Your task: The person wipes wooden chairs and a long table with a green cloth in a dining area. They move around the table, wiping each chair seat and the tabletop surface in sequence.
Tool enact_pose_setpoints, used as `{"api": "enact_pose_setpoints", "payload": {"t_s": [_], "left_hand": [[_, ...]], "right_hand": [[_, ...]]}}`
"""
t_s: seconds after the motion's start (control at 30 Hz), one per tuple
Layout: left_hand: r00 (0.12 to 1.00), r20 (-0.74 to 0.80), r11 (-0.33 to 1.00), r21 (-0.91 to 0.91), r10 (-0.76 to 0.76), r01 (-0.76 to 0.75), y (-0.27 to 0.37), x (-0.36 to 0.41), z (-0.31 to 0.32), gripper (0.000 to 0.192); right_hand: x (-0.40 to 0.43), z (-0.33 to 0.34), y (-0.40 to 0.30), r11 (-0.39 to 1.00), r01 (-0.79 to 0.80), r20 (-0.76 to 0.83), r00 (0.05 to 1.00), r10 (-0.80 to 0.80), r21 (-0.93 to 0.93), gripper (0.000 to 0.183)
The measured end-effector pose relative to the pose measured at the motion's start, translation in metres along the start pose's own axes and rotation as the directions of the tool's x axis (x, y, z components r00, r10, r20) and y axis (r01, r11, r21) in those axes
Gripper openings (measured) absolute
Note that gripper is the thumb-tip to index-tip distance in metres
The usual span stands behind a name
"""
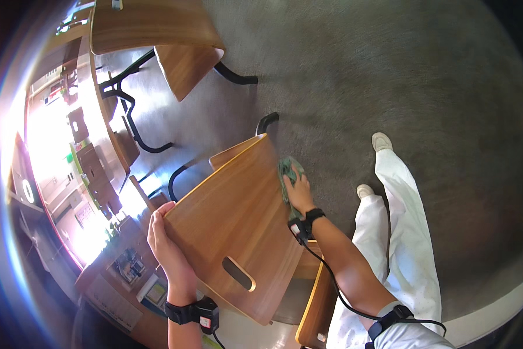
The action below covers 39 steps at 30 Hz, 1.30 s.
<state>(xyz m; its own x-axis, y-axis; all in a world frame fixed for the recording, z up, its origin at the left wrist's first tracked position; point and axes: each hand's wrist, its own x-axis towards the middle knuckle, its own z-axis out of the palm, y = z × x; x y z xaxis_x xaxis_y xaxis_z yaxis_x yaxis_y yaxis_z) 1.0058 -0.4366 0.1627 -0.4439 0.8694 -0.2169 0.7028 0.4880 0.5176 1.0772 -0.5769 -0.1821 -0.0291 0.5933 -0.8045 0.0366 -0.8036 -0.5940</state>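
A wooden chair back (235, 222) with an oval hand slot lies in front of me, tilted, its wide face towards the camera. My left hand (169, 244) rests against its left edge, fingers around the rim near the corner. On the opposite side, my right hand (299, 192) presses a crumpled green cloth (291, 168) against the chair back's right edge. Both wrists wear black straps with small devices and a cable. Part of the chair's wooden seat shows behind the back, along with a black curved metal leg (268, 122).
Another wooden chair (156, 24) with black tube legs stands at the upper left. One more wooden chair (316, 305) is at the bottom, beside my legs. Tables with papers and small items line the left, near bright windows. My feet are on the dark floor (418, 87) at right.
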Motion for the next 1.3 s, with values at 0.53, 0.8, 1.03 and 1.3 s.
{"api": "enact_pose_setpoints", "payload": {"t_s": [0.53,0.8,1.03,1.3], "left_hand": [[0.994,0.032,0.988,-0.118,0.101,-0.097,-0.022,0.012,-0.005,0.037],[0.988,0.048,0.987,-0.074,0.149,-0.145,-0.03,0.027,-0.005,0.04],[0.99,0.062,0.987,-0.108,0.127,-0.12,-0.027,0.023,-0.003,0.04],[0.992,0.034,0.992,-0.049,0.119,-0.118,-0.018,0.018,-0.002,0.04]], "right_hand": [[-0.167,-0.007,0.022,0.957,0.287,-0.196,0.938,-0.287,-0.03,0.055],[-0.225,-0.012,-0.085,0.642,0.766,-0.154,0.63,-0.761,-0.032,0.071],[-0.229,-0.014,0.052,0.88,0.475,-0.078,0.879,-0.471,0.033,0.062],[-0.128,-0.011,0.036,0.948,0.303,-0.184,0.931,-0.316,-0.099,0.051]]}}
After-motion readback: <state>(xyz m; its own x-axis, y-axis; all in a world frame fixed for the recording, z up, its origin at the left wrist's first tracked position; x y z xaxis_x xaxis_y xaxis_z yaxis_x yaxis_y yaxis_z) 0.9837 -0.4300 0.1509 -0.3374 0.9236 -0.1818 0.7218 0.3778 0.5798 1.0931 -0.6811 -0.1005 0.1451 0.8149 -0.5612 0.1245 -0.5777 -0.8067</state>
